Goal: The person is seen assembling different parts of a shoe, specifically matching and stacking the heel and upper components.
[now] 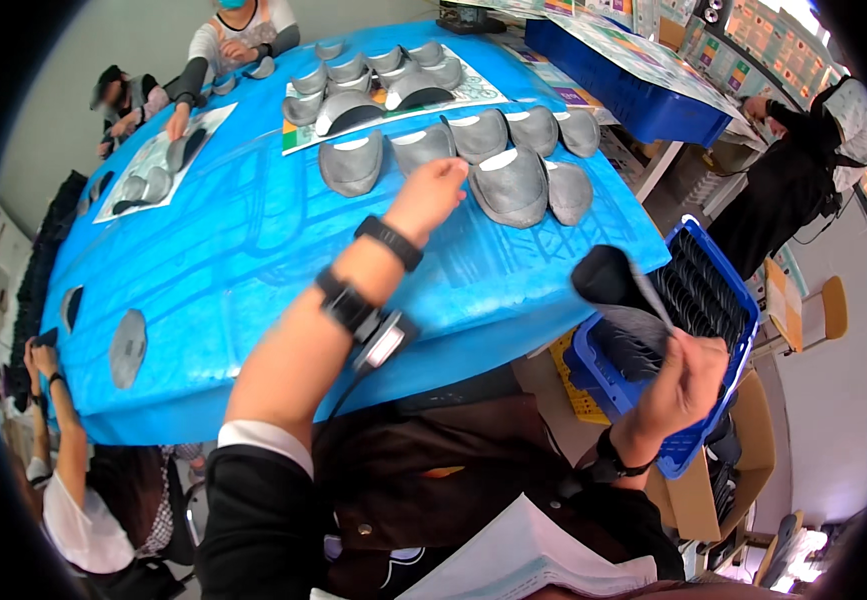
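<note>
So the left hand [431, 195] was stretched out over the blue desk [253, 250], fingers loosely together and bent down, resting right at the row of grey shoe-toe pieces [513, 185]. It looked like it was touching the edge of one of them, but I couldn't tell if it actually had a grip on anything. That row sat near the far right side of the desk, five or six pieces side by side, all dome-up.

The right hand [681, 385] was off the desk, low on the right, closed around another grey piece [621, 290] with a dark end sticking up and to the left. It was held just above a blue crate [743, 330] that had more dark pieces stacked on edge in rows.

Further back there was another bunch of grey pieces on a printed sheet [473, 90]. A person at the far end had a hand [175, 122] on a second sheet with a few more pieces. Somebody else's arm [53, 400] showed at the left edge.
</note>
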### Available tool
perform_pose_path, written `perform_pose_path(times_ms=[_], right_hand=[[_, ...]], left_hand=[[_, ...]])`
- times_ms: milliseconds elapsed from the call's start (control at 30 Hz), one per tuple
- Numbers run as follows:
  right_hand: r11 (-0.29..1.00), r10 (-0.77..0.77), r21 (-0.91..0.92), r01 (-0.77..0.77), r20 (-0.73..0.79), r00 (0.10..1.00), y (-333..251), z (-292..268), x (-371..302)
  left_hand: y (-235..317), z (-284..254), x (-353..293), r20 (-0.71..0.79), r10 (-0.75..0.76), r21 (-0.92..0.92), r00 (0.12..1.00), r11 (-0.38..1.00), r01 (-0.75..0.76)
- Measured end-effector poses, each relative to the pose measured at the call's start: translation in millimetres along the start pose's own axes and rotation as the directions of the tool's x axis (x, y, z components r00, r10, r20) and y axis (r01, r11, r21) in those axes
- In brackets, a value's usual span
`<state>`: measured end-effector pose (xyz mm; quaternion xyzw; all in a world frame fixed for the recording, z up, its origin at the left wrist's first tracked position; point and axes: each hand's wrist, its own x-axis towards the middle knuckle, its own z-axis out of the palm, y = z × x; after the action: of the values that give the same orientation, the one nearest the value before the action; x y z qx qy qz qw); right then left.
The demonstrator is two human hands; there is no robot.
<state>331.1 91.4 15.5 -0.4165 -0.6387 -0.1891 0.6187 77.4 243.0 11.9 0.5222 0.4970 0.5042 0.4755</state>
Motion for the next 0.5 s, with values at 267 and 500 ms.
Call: perform_pose_path(times_ms=[267, 500], right_hand=[[0.999, -0.049, 0.017, 0.05, -0.014, 0.999, 2.2, -9.4, -4.8], [0.993, -0.037, 0.115, 0.036, 0.011, 0.999, -3.1, -2.4, -6.1]], left_hand=[[-34.2, 9.0, 41.8, 0.001, -0.258, 0.019, 0.966, 0.966, 0.258], [-9.5, -71.8, 18.0, 0.175, -0.188, 0.443, 0.966, 0.892, 0.093]])
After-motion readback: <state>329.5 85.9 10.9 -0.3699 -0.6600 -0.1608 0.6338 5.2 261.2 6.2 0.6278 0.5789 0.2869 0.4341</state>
